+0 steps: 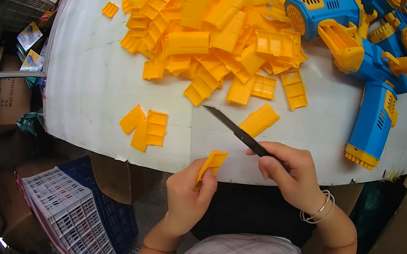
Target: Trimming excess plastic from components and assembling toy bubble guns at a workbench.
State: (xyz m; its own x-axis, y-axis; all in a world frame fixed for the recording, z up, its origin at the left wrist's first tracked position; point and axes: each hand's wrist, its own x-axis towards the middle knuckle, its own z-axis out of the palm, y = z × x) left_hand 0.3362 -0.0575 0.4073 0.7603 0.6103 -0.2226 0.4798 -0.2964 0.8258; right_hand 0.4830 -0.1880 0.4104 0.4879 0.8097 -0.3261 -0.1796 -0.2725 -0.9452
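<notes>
My left hand [187, 193] is closed on a small yellow plastic cover [215, 160], held up just past the table's near edge. In my right hand [295, 176] is a black utility knife [244, 137], its blade pointing up and to the left over the table. The knife and the held cover are apart. A loose yellow cover [260, 120] lies on the table behind the knife. To the left, a few more yellow covers [156, 128] lie together. Farther back is a large heap of the same yellow covers [189, 43].
Blue and yellow toy bubble guns [373, 121] lie along the right and far right of the white table [89, 78]. White and blue plastic crates [75, 208] stand below at the left. Cardboard boxes [10, 98] sit beyond the left edge.
</notes>
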